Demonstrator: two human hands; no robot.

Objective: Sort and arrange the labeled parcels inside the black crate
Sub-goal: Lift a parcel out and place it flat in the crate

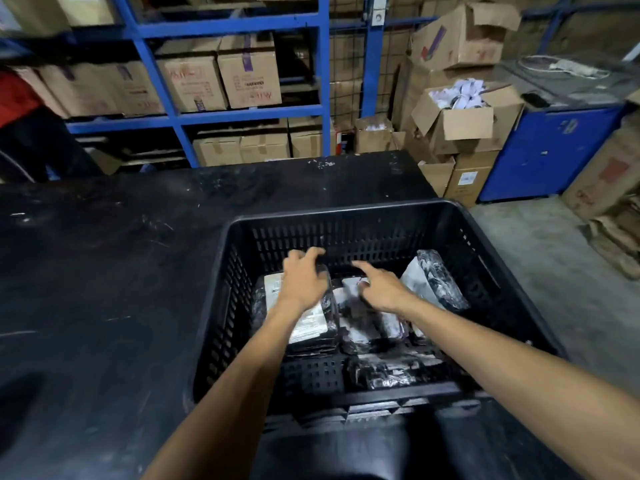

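Observation:
A black slotted crate (pixel 346 216) stands on the black table's right end. Inside lie several black-wrapped parcels with white labels. A stack (pixel 311 327) fills the left side, with my left hand (pixel 303 277) spread over its far end, fingers curled over the top parcel's edge. My right hand (pixel 377 285) hovers over the middle parcels (pixel 356 330), index finger extended, the other fingers loosely bent. One parcel (pixel 434 282) leans against the right wall. Another (pixel 384 370) lies at the near side.
The black table (pixel 104 271) stretches left and behind the crate. Blue shelving (pixel 322 64) holds cardboard boxes beyond it. Open cartons (pixel 460 123) and a blue cabinet (pixel 550 150) stand at the right, with concrete floor below. A person in red (pixel 17 95) is at far left.

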